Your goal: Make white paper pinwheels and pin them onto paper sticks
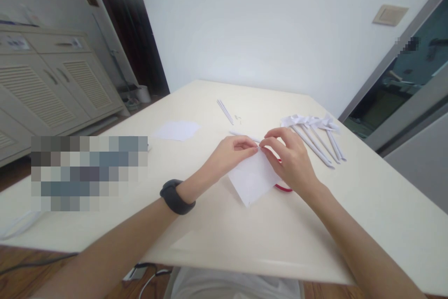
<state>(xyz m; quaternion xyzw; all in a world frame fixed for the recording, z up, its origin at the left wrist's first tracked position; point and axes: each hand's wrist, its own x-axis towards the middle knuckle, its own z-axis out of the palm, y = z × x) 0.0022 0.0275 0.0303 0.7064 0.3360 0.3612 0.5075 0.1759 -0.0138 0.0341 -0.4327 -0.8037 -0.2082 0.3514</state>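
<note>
A white sheet of paper [252, 178] lies on the cream table [217, 224] in front of me. My left hand [229, 153] and my right hand [292, 159] both pinch its far corner, fingertips nearly touching. A dark band sits on my left wrist [175, 196]. Under my right hand a red object [283, 188] shows only as a thin curved edge; the rest is hidden.
Several rolled white paper sticks with folded tops [317, 133] lie to the right. Two thin paper sticks [225, 111] and a flat paper piece [177, 129] lie farther back. A cabinet [52, 84] stands at left, a glass door [409, 84] at right.
</note>
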